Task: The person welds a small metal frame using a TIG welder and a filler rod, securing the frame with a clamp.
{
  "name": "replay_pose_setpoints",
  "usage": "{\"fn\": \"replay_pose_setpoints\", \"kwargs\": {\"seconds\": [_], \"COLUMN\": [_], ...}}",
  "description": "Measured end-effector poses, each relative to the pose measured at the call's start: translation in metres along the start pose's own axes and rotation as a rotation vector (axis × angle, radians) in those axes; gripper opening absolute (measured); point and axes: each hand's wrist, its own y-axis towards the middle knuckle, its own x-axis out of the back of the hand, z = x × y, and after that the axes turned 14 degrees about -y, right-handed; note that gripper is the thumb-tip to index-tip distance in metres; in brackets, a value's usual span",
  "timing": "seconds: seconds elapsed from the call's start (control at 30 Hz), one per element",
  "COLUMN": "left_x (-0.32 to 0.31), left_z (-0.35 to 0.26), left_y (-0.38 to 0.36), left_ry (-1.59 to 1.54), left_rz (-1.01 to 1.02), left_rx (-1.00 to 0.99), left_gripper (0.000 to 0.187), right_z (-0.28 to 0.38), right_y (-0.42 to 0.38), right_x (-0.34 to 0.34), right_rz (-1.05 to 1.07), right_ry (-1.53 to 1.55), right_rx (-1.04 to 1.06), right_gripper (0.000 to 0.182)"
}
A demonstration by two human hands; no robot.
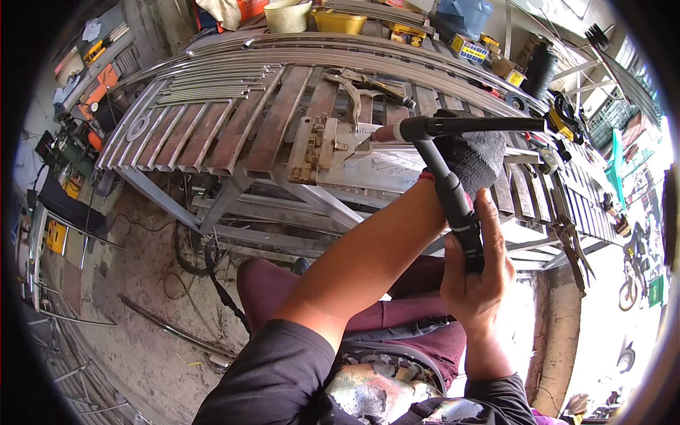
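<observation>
My right hand [480, 276], bare, holds a black TIG welding torch [450, 188] by its handle, between thumb and fingers. The torch's pinkish nozzle [386, 134] points left, over a pale plate with handwriting [375, 170] on the slatted bench. A grey knit glove covers my left hand [482, 156], which is just behind the torch head; its fingers are mostly hidden. At the left of the plate sits a brownish metal jig [312, 152]. Locking pliers [352, 88] lie beyond, with one jaw reaching down near the plate.
Thin metal rods [212, 79] lie on the slatted metal bench [273, 131], with long bars behind. A white bucket [288, 15] and a yellow tub [340, 21] stand at the back. More pliers [570, 244] hang at the right edge. Cables [212, 265] trail on the floor.
</observation>
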Motion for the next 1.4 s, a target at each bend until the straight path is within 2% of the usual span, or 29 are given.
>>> {"fn": "replay_pose_setpoints", "kwargs": {"seconds": [0.03,0.13,0.2,0.27,0.3,0.37,0.4,0.47,0.57,0.77,0.87,0.97,1.13,1.27,1.37,1.4], "left_x": [0.000,-0.006,-0.047,-0.060,-0.058,-0.051,-0.046,0.011,0.006,0.010,-0.002,0.001,0.005,0.012,-0.003,0.001], "left_z": [0.000,-0.001,0.018,0.022,0.018,0.010,0.002,-0.009,-0.004,-0.002,0.001,-0.003,-0.001,-0.003,0.001,0.000], "left_y": [0.001,0.011,0.003,-0.003,-0.006,0.000,0.012,0.004,0.003,0.003,0.004,0.008,0.004,0.008,0.003,0.001], "left_ry": [0.006,-0.022,-0.235,-0.387,-0.435,-0.310,-0.139,-0.002,0.005,-0.005,0.017,0.070,0.030,-0.013,-0.080,-0.050], "left_rz": [0.007,0.201,-0.290,-0.525,-0.512,-0.329,-0.159,0.088,0.038,0.101,-0.002,0.094,0.097,0.158,-0.119,-0.077], "left_rx": [-0.002,0.087,-0.074,-0.113,-0.071,0.015,0.058,0.097,0.062,0.042,0.026,0.075,0.068,0.082,0.030,0.012], "left_gripper": [0.022,0.030,0.025,0.024,0.025,0.027,0.028,0.031,0.027,0.025,0.026,0.027,0.028,0.029,0.028,0.028], "right_z": [0.000,0.002,0.002,0.001,0.001,0.000,-0.001,-0.004,-0.006,-0.004,-0.002,-0.001,0.000,-0.003,-0.004,-0.004], "right_y": [0.000,0.000,0.000,0.000,0.001,0.000,-0.001,-0.005,-0.004,-0.002,-0.001,0.001,0.003,-0.001,-0.003,-0.006], "right_x": [0.001,0.006,0.008,0.009,0.009,0.003,0.000,-0.001,0.000,0.002,0.004,0.006,0.009,0.002,0.002,0.004], "right_rz": [0.024,0.088,0.118,0.135,0.141,0.033,-0.021,-0.004,0.018,0.043,0.058,0.081,0.121,0.035,0.053,0.079], "right_ry": [-0.009,-0.040,-0.057,-0.061,-0.060,-0.035,-0.023,-0.028,-0.024,-0.009,-0.011,-0.038,-0.065,-0.051,-0.039,-0.033], "right_rx": [-0.011,-0.039,-0.046,-0.043,-0.040,-0.019,-0.008,-0.002,0.011,-0.005,-0.018,-0.008,-0.007,0.010,-0.008,-0.032], "right_gripper": [0.069,0.068,0.068,0.068,0.068,0.068,0.068,0.068,0.069,0.069,0.070,0.071,0.072,0.073,0.071,0.068]}}
